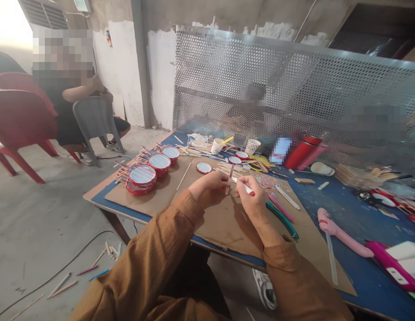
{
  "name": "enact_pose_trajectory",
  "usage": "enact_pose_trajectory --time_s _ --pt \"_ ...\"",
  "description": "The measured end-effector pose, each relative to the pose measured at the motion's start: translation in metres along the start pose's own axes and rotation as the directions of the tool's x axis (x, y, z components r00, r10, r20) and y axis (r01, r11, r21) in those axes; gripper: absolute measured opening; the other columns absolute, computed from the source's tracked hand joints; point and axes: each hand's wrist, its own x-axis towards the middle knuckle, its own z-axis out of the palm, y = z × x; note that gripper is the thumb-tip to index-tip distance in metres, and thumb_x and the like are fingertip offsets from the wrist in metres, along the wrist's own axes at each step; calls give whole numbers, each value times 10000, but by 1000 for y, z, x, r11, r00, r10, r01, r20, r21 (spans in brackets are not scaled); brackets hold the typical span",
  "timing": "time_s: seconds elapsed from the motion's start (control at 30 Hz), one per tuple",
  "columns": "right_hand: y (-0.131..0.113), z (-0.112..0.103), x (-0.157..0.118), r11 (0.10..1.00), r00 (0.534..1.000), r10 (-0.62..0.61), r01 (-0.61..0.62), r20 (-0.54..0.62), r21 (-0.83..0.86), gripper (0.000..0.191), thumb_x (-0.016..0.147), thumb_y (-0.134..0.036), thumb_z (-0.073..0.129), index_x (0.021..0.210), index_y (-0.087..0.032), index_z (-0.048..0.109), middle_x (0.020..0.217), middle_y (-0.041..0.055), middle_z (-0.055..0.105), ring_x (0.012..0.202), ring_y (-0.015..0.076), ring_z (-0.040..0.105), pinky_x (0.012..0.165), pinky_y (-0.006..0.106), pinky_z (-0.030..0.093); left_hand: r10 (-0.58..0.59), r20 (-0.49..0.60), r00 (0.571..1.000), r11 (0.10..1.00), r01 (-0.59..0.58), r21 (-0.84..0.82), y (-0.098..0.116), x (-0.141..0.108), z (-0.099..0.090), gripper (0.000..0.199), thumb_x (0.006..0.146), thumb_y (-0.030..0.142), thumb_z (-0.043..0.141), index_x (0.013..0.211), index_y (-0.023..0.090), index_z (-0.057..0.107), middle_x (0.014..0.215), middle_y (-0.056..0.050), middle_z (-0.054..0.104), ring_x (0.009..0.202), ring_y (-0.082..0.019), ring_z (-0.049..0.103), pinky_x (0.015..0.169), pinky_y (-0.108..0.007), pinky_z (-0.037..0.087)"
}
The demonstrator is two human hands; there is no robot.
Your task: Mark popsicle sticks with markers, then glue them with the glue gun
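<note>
Our left hand [212, 182] has its grip pinched on a wooden stick [231, 172], nearly upright above the cardboard [221, 229]; our right hand [254, 192] has its grip closed round a white tool [251, 193] with a red end, tip right by the stick — whether they touch, we cannot tell. To do this well, we should probably brace both wrists, stop the stick twisting, and steer with small finger movements.

From our hands, on the table [306, 198], we count three piles of red-rimmed discs [142, 174] at nine to ten o'clock, one small disc [203, 167] at ten, two more at twelve; one standing cup [217, 146] at eleven, another at one; one red bottle [301, 152] at two; one teal-handled tool [284, 219] at four — and one pink glue gun [344, 235] beyond it.
</note>
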Motion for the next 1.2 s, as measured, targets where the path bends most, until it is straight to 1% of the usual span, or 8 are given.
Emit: enact_pose_trajectory --time_s 0.13,0.33,0.47,0.7,0.8,0.9,1.07,1.2 --pt "1 1 0 999 999 -47 48 16 -26 156 823 -388 569 786 -237 583 575 -22 644 480 171 627 522 280 494 -4 -13 1000 1000 4 -1 0 0 0 184 776 149 536 606 144 608 627 -4 639 640 -119 555 671 -223 426" --pt "1 -1 -1 1000 997 17 -16 -71 11 205 838 -425 567 817 -223 587 637 -15 643 475 145 609 490 260 484 -2 5 1000 999 2 -35 3 -1 0 172 760 149 514 607 152 594 630 -9 642 634 -121 547 675 -231 435" --pt "2 -2 -1 998 993 -64 65 -101 13 203 874 -416 563 843 -219 598 653 -21 640 473 133 592 516 264 480 24 29 999 997 -22 -72 1 0 1 155 751 117 528 607 152 572 618 12 624 630 -104 538 658 -206 423" --pt "12 -2 3 983 968 -184 180 -170 -40 205 890 -403 586 962 -215 628 851 35 688 657 174 635 606 304 504 69 26 997 991 -65 -119 -10 0 4 102 743 197 613 659 141 600 637 14 622 643 -111 535 654 -218 420" --pt "11 -5 4 981 953 -193 188 -234 -45 218 878 -419 621 939 -210 629 801 26 666 674 180 618 630 309 494 34 43 998 992 -29 -120 -10 -1 4 127 752 224 606 653 144 601 621 11 618 636 -113 545 663 -223 429" --pt "5 -7 4 985 955 -168 169 -243 -18 255 894 -460 608 836 -211 612 667 -10 606 604 163 570 608 296 459 16 62 998 992 -9 -123 -6 -4 2 142 760 225 595 642 147 598 624 3 629 631 -112 553 664 -225 433" --pt "-2 -2 1 986 982 -78 102 -174 133 296 929 -498 537 844 -218 578 494 -79 495 428 125 474 506 263 403 0 73 997 998 4 -59 5 -8 -3 123 744 164 593 622 146 595 615 8 626 608 -106 531 612 -221 400" --pt "3 0 -1 983 993 -94 105 -76 148 308 967 -489 503 883 -215 612 467 -81 491 432 135 487 520 266 416 -3 71 997 997 9 -81 6 -9 -3 101 746 150 606 646 140 610 627 6 637 623 -108 545 622 -219 407"
